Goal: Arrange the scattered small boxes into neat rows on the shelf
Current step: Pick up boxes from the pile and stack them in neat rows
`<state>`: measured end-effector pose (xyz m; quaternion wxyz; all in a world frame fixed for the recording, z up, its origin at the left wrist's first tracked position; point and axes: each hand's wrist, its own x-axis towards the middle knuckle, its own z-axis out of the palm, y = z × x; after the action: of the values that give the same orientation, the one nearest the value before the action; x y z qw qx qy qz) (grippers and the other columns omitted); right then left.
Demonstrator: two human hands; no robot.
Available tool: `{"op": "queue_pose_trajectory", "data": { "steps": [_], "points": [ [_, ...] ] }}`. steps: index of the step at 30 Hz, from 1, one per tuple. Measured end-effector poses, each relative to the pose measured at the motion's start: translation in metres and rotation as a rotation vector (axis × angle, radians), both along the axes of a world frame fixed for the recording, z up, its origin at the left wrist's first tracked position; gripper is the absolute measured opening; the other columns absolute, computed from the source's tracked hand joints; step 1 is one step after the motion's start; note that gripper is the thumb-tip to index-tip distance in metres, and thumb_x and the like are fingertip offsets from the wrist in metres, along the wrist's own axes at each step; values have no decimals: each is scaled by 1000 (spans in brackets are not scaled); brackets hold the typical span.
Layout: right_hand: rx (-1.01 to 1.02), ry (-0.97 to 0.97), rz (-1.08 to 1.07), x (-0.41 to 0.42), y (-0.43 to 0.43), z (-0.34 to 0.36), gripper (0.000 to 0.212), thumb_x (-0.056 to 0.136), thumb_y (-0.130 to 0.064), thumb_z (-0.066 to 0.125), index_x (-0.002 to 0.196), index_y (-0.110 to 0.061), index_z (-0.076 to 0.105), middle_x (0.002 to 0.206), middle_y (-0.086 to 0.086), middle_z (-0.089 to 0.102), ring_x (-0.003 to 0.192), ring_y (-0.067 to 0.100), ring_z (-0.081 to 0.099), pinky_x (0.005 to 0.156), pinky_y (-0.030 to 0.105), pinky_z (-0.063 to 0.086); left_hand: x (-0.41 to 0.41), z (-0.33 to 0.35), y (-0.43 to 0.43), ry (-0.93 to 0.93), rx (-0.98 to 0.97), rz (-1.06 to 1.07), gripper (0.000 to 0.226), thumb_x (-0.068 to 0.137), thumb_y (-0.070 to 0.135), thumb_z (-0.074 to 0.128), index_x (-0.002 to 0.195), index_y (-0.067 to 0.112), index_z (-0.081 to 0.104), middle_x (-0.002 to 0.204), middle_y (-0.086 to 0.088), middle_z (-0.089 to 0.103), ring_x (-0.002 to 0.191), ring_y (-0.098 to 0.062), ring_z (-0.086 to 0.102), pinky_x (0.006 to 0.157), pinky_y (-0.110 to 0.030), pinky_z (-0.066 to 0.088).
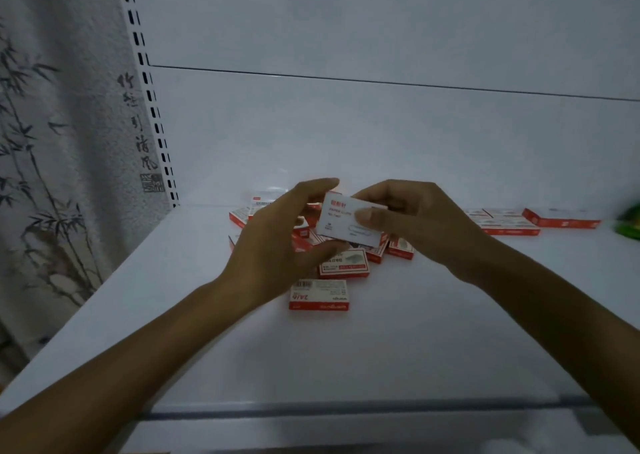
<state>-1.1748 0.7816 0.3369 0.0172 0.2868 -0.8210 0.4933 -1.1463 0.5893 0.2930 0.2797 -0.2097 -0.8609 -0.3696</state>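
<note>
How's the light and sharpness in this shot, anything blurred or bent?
Head view: dim bluish light, with a brighter patch low on the white back panel; head view: the white-and-red cardboard box gripped by the left hand and right hand shows soft print; head view, right edge: a green object is blurred beyond recognition; head view, left: the slotted white upright bows from wide-angle distortion.

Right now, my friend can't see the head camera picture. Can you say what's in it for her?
The left hand and right hand together hold a small white box above a white shelf. Below it red-and-white boxes lie in a messy pile, and a short row of boxes lies to the right.
</note>
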Motion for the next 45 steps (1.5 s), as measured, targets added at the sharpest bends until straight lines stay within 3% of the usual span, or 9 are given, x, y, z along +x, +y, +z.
{"op": "queue_pose_trajectory", "data": {
  "steps": [10,14,16,18,23,29,36,40,45],
  "points": [
    [-166,-133,-31,-3,13,2,52,78,-56,33,109,-26,61,94,1,70,89,21,67,76,32,54,-8,-6,2,15,54,-11,52,67,54,64,110,40,39,102,26,53,88,6,57,76,-6,47],
    [-63,44,-61,0,24,-4,35,81,-57,46,106,-35,56,93,-18,65,90,9,63,74,25,57,-14,-5,13,68,33,-26,52,69,52,64,112,34,42,102,24,53,87,8,55,75,-7,49],
    [82,164,-65,2,30,-5,48,72,-57,55,115,-36,49,103,-23,59,95,4,59,75,17,54,-17,-4,21,80,40,-29,51,70,50,65,112,33,43,103,21,55,89,2,58,76,-16,54],
    [253,304,-71,2,40,-5,61,68,-54,62,123,-34,45,110,-22,52,99,1,53,76,9,49,-21,-3,33,75,44,-29,50,70,48,66,112,32,43,102,20,55,89,0,59,76,-23,56],
    [388,530,-137,-17,87,-2,50,76,-34,72,119,-28,49,113,-9,60,90,-3,51,72,9,44,-37,2,78,26,-41,1,68,71,51,70,127,30,37,118,10,58,97,-2,54,84,-33,55],
    [442,466,-205,-35,187,-11,51,75,-41,71,119,-32,49,114,-9,61,94,5,56,75,17,51,-66,5,177,-138,-205,1,102,67,54,70,146,32,10,152,6,24,136,-16,27,107,-45,31],
    [576,341,-285,-61,330,-32,58,74,-43,71,126,-30,49,119,-9,60,100,1,53,83,21,47,-94,-15,313,-107,-355,-99,100,72,59,64,148,23,10,155,6,18,139,-12,19,111,-33,22],
    [702,270,-282,-78,391,-46,56,78,-44,67,129,-31,45,123,-10,57,99,0,48,81,16,39,-107,-28,372,-144,-420,-91,101,73,62,62,148,25,7,156,7,14,141,-12,15,113,-38,20],
    [842,208,-223,-104,419,-58,62,88,-49,51,142,-27,31,147,-4,36,133,13,34,110,29,26,-119,-38,416,-157,-474,-57,97,74,63,59,148,24,11,155,3,17,141,-17,17,113,-35,18]
  ]
}}
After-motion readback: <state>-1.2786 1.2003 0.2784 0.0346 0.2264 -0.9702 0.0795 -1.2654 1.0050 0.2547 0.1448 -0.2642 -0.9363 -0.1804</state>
